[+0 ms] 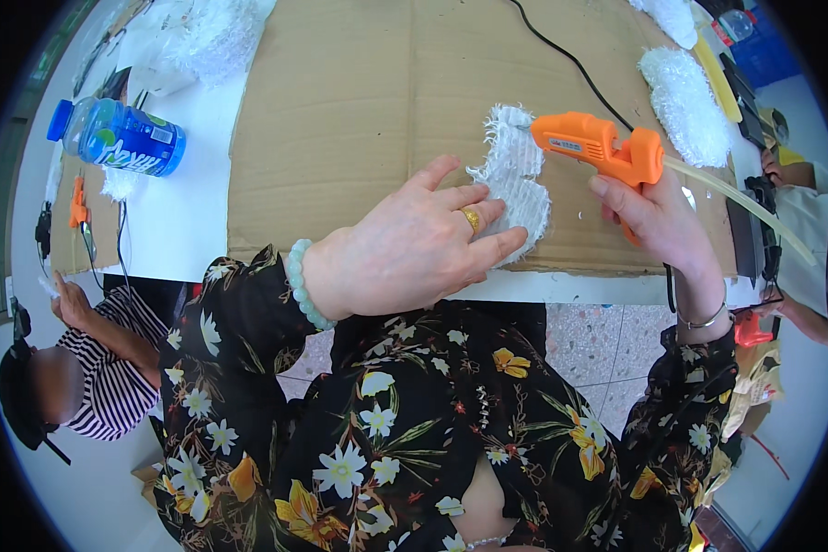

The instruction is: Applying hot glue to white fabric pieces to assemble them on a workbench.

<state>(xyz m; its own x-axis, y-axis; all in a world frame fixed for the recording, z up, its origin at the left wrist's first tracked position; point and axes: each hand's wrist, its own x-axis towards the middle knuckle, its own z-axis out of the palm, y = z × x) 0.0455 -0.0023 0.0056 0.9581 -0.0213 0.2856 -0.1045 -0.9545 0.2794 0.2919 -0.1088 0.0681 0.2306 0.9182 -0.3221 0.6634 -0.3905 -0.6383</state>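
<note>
My right hand (pixel 653 219) grips an orange hot glue gun (pixel 584 140) by its handle, the nozzle pointing left over the far end of a fringed white fabric piece (pixel 515 152). A long pale glue stick (pixel 754 204) sticks out of the gun's back. My left hand (pixel 405 241) lies over the near part of the fabric with its fingers stretched and apart, pressing on it. Part of the fabric's left edge is hidden under those fingers. I cannot tell whether the nozzle touches the fabric. Brown cardboard (pixel 331 129) lies beneath the fabric.
A black cord (pixel 570 57) crosses the cardboard's far side. Fluffy white pieces (pixel 685 106) lie at right. A blue-capped bottle (pixel 138 138) lies at left, near a plastic bag (pixel 170 55) and another orange glue gun (pixel 78 202). A person in stripes (pixel 124 363) sits left; another's sleeve (pixel 810 216) shows right.
</note>
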